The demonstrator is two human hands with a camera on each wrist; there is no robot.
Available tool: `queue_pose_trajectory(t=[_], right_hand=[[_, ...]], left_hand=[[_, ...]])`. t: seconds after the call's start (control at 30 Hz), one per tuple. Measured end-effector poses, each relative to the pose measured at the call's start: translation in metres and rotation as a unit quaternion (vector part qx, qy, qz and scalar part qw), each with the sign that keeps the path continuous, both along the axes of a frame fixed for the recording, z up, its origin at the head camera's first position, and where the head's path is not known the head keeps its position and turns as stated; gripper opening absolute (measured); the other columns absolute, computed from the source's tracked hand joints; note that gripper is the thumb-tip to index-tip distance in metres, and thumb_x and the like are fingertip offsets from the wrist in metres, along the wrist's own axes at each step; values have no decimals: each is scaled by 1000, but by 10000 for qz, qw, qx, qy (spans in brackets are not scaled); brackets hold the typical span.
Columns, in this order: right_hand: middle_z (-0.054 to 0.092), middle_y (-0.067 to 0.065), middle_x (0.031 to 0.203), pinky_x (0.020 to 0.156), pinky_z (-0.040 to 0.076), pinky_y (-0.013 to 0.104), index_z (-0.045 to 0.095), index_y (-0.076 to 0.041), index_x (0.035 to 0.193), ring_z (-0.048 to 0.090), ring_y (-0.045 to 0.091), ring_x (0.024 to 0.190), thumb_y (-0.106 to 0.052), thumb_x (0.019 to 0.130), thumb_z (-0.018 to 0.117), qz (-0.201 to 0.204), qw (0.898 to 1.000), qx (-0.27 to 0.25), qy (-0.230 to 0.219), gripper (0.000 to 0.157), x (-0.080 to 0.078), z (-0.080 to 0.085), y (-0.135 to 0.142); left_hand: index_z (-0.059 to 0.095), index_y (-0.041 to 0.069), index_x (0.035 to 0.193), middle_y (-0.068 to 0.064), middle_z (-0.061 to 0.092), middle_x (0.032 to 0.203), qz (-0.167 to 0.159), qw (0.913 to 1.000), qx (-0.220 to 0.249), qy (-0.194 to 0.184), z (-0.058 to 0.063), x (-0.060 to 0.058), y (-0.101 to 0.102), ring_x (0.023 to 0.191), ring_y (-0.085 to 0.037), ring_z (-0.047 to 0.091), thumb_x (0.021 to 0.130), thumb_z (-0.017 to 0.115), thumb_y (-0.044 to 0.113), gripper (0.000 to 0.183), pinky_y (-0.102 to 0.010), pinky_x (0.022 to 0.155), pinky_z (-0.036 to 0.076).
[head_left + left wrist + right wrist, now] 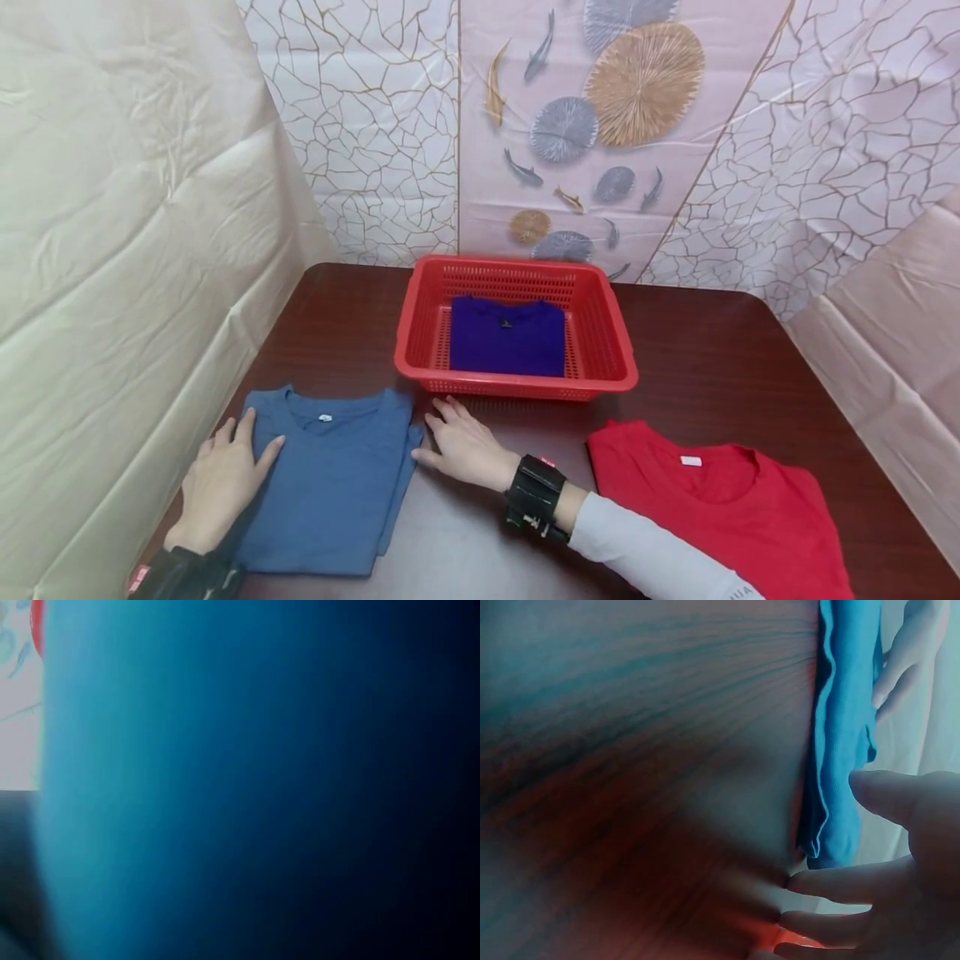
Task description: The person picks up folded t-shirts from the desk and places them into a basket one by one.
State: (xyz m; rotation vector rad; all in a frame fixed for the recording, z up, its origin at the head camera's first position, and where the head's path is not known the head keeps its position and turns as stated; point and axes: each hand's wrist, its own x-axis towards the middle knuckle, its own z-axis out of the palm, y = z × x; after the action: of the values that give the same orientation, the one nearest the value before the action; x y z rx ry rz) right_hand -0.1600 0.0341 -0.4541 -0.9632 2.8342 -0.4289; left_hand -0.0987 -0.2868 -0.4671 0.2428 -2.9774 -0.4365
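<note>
we see the folded blue shirt (322,479) lying on the dark table (697,358), its collar toward the red basket (525,385). our left hand (221,479) rests on its left edge, fingers extended and thumb apart, pinching nothing. our right hand (468,446) is at its right edge, fingers spread and empty; we cannot tell if the thumb touches the fabric. within the basket we find a folded purple shirt (506,342). a red shirt (720,492) lies to the right, partly behind our grey sleeve (652,546). our left wrist view is mostly blue blur.
</note>
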Motion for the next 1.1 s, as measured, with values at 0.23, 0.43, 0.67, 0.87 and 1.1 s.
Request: queue_pose_trajectory(t=[0.23, 0.43, 0.67, 0.87, 1.1], right_hand=[[61, 17, 137, 116, 35, 42, 72, -4, 125, 48, 29, 138, -32, 99, 66, 587, 9977, -327, -25, 38, -1, -1, -11], [70, 8, 117, 98, 47, 29, 76, -5, 115, 61, 18, 113, -27, 97, 69, 457, 9935, -971, -381, 29, 2, -2, -25], [70, 16, 122, 78, 58, 29, 62, 2, 133, 73, 18, 85, -23, 96, 70, -467, 9238, -2475, -2883, 45, 5, -3, -38], [53, 27, 143, 76, 60, 48, 38, 10, 149, 66, 35, 112, -16, 97, 66, -1096, 8073, -3480, -4638, 64, 8, -6, -45], [50, 21, 146, 88, 55, 60, 18, -3, 160, 55, 38, 128, -15, 97, 65, -1156, 7232, -3730, -5697, 79, 10, -13, -56]], left_hand=[[40, -15, 142, -44, 51, 128, 224, 9981, 416, -402, 10, 0, -12, 111, -62, 53, 101, 58, 39, 70, -71, 81, 47], [36, -19, 142, -43, 50, 132, 283, 9850, 1308, -1089, 16, -4, -33, 118, -60, 51, 105, 47, 45, 75, -69, 90, 44], [27, -25, 143, -45, 42, 139, 413, 9446, 2696, -1824, 14, -4, -45, 127, -57, 45, 105, 41, 53, 88, -63, 99, 45], [2, -12, 156, -43, 19, 154, 249, 8855, 3968, -2405, 7, -3, -52, 140, -59, 25, 105, 43, 55, 94, -69, 108, 32], [-24, 16, 158, -35, -2, 162, 116, 7937, 5461, -2677, -8, 5, -59, 147, -53, 17, 107, 44, 48, 91, -62, 109, 37]])
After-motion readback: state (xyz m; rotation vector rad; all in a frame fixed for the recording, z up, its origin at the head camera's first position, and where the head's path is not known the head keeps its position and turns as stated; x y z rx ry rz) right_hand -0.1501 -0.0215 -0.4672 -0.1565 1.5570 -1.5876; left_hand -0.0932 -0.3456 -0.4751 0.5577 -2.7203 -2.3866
